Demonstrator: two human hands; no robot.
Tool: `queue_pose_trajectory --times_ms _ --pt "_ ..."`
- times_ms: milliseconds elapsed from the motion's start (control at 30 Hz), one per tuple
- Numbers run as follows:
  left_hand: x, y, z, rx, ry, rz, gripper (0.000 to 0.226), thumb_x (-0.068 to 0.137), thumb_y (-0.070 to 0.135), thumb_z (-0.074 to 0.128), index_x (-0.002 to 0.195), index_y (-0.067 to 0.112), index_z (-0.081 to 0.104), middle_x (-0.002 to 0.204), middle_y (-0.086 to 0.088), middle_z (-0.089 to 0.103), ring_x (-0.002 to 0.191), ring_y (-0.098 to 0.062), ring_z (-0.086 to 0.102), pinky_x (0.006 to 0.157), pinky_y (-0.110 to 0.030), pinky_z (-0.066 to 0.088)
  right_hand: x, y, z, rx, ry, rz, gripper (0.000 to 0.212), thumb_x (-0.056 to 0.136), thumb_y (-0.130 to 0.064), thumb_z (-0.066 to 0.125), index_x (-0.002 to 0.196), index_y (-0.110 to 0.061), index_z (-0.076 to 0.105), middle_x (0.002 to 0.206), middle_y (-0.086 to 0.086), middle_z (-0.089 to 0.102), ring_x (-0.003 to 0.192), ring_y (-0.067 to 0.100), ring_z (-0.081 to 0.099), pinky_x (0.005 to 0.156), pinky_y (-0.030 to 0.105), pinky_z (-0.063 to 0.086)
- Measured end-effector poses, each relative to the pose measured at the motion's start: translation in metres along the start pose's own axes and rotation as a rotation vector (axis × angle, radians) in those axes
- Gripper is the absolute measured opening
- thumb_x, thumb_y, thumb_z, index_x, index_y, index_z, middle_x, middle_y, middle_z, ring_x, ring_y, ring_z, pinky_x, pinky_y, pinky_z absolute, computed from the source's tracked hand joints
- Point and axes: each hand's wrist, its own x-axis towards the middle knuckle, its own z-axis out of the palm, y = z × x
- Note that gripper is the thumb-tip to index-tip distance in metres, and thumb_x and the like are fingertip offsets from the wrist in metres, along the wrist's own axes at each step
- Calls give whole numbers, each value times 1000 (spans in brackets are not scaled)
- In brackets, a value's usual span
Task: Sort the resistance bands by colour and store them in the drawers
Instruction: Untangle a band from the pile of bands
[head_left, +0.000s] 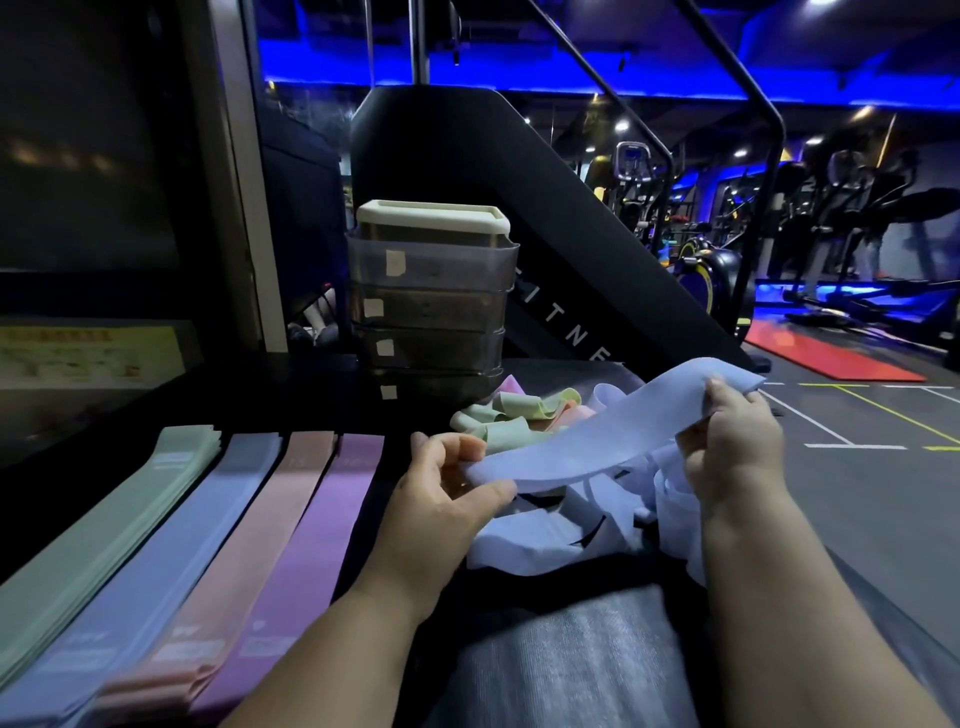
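Drawers (428, 306) murky; blue band (597, 441) btwn left grip (441, 493), right grip (732, 447)

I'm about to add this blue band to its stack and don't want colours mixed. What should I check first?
1. Grip on blue band by left hand and right hand: ok.
2. Matching blue stack in view, between green stack and pink stack: ok.
3. Band free of twists: cannot tell.
4. Open drawer unit: not ok, all drawers look shut.
5. Emptied loose heap: not ok, green and pink bands lie there.
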Motion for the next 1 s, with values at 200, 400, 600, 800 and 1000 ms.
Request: queue_pose_trajectory --times_ms 200,400,600,800,1000 --pt "-1 0 0 41 24 -61 30 69 28 74 95 18 61 101 0 61 84 -9 57 76 -20 46 -4 1 3 -13 56 11 18 101 -11 45 86 -19 50 81 -1 57 60 1 60 46 13 48" --pt "-8 10 -6 351 -97 -208 43 78 4 66 113 26 53 105 7 63 87 -9 63 68 -16 52 0 7 0 -167 35 -11 9 98 -14 49 91 -18 53 82 1 59 73 16 61 58 22 50" --pt "-24 27 -26 515 -236 -299 10 81 16 68 89 18 64 83 -3 71 61 -13 61 66 -29 56 -8 17 5 -176 -71 -22 9 96 -14 53 89 -18 55 80 7 62 69 19 64 60 26 52" --pt "-48 45 -58 767 -183 -204 6 85 34 60 83 30 63 83 10 70 77 -9 66 75 -31 56 -28 29 21 -325 -200 -70 12 97 -13 54 87 -18 57 77 4 61 65 14 60 56 24 50" --pt "-67 50 -96 828 -122 -123 12 89 35 56 79 31 62 66 14 59 60 -8 56 60 -25 50 -45 41 32 -486 -304 -141 15 95 -11 57 83 -20 55 55 -13 55 43 -2 47 41 13 35"
